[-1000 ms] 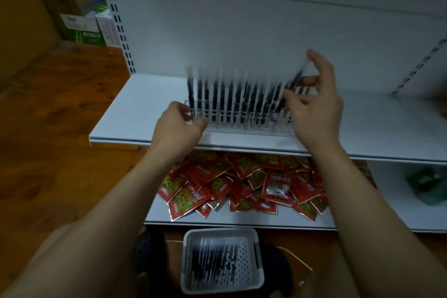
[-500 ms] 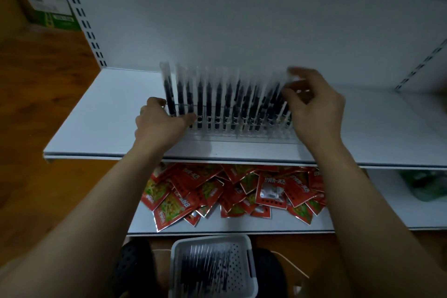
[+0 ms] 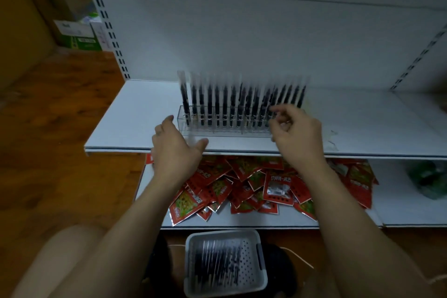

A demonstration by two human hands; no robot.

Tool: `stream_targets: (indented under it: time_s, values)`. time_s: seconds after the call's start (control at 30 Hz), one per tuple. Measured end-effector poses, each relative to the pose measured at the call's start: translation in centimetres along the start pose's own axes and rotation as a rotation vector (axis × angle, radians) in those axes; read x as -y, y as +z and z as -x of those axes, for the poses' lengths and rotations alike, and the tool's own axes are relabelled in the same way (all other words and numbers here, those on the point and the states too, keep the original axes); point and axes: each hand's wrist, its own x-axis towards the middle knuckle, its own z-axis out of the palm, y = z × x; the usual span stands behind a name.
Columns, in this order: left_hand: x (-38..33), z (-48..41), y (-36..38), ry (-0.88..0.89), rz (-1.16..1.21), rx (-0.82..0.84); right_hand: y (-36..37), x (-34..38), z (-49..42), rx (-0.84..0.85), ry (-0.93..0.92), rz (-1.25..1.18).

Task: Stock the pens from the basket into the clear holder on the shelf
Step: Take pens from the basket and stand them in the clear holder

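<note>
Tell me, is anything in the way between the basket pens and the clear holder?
Nothing visible does. The pens lie in the basket on the floor. The lower shelf with red packets sits between them and the clear holder, but the way up in front looks open.

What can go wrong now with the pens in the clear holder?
1. The pens at the right end lean, and the right hand is close beside them; a brush could tip several.
2. The clear holder stands near the shelf edge; a push from the left hand might slide it off.
</note>
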Motion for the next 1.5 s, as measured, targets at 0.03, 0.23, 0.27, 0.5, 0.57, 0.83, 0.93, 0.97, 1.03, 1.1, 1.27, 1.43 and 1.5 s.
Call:
stream_targets:
  time_s: [0.03, 0.23, 0.27, 0.5, 0.57, 0.83, 0.93, 0.97, 1.03, 1.1, 1.27, 1.43, 1.5]
  values:
    - [0.3, 1.0, -0.2, 0.008, 0.026, 0.025, 0.3, 0.1, 0.8, 0.038, 0.012, -0.001]
    - [2.4, 5.6, -0.1, 0.069, -0.021, 0.329, 3.0, 0.4, 5.4, 0.349, -0.008, 0.137]
    - [2.9, 6.1, 0.1, 0.075, -0.061, 0.367, 3.6, 0.1, 6.1, 0.406, -0.008, 0.178]
    - [7.5, 8.9, 2.1, -0.009, -0.171, 0.522, 7.1, -4.8, 10.7, 0.770, 0.155, 0.269]
    - [9.0, 9.8, 2.9, -0.066, -0.193, 0.571, 8.2, -6.7, 11.8, 0.817, 0.232, 0.264]
    - [14.2, 11.7, 7.6, -0.221, -0.287, 0.770, 12.2, -12.5, 18.2, 1.051, 0.545, 0.208]
    - [15.1, 11.3, 9.4, -0.263, -0.263, 0.823, 14.4, -14.6, 20.0, 1.105, 0.591, 0.261]
    - [15.5, 11.1, 10.1, -0.281, -0.250, 0.833, 15.2, -15.2, 20.4, 1.123, 0.597, 0.277]
    - [16.2, 11.0, 11.5, -0.333, -0.193, 0.839, 16.6, -16.5, 21.1, 1.151, 0.653, 0.317]
    - [17.1, 11.2, 13.1, -0.400, -0.144, 0.835, 17.7, -17.1, 21.3, 1.192, 0.728, 0.350]
    - [20.1, 12.3, 17.1, -0.522, -0.116, 0.901, 20.9, -19.6, 22.1, 1.311, 0.757, 0.416]
    - [21.7, 11.8, 19.5, -0.655, -0.017, 0.838, 23.1, -22.2, 23.2, 1.311, 0.747, 0.500]
    - [21.9, 11.3, 20.0, -0.678, 0.033, 0.798, 23.7, -22.8, 23.2, 1.329, 0.748, 0.533]
